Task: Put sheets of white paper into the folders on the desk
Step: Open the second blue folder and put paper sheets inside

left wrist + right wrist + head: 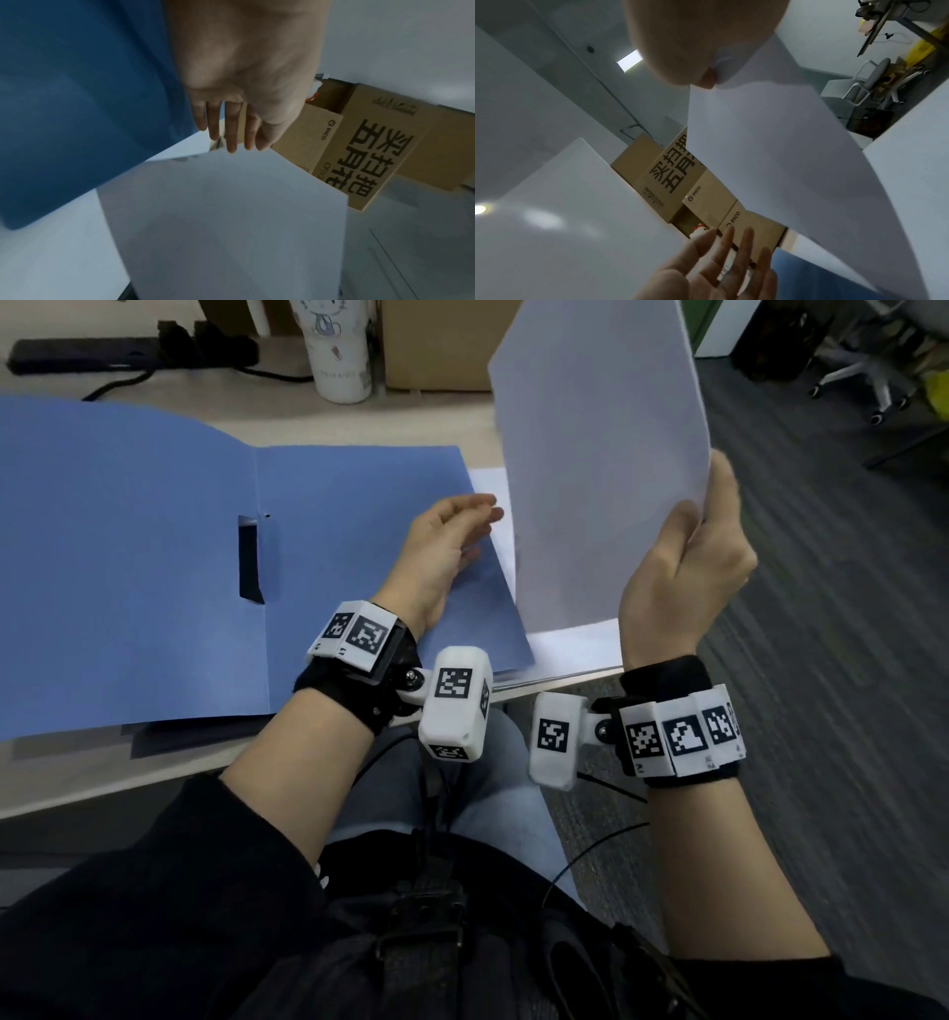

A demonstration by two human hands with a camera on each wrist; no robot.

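Paper [601,459], one white sheet, stands nearly upright off the folder's [154,567] right edge; its top is cut off by the head view. We see the right hand [688,567] pinching the sheet's right edge, with the thumb on the near face and the fingers mostly hidden behind it. The right wrist view shows only a fingertip [707,80] at the sheet's margin, the rest lost to blur. The left hand [447,546] hovers above the folder's right leaf with fingers straight and relaxed, holding nothing; its fingertips [231,142] come close to the sheet's corner, and we cannot tell whether they touch. The folder, blue, lies open and flat on the desk [359,423], its left leaf running out of view. A stack [575,649] of white sheets lies just right of the folder, partly tucked under its right leaf and partly hidden by the raised sheet. Beyond the folder stand a cup [339,346] and a box [436,346], both cropped above. The box's print is only partly legible in the wrist views.
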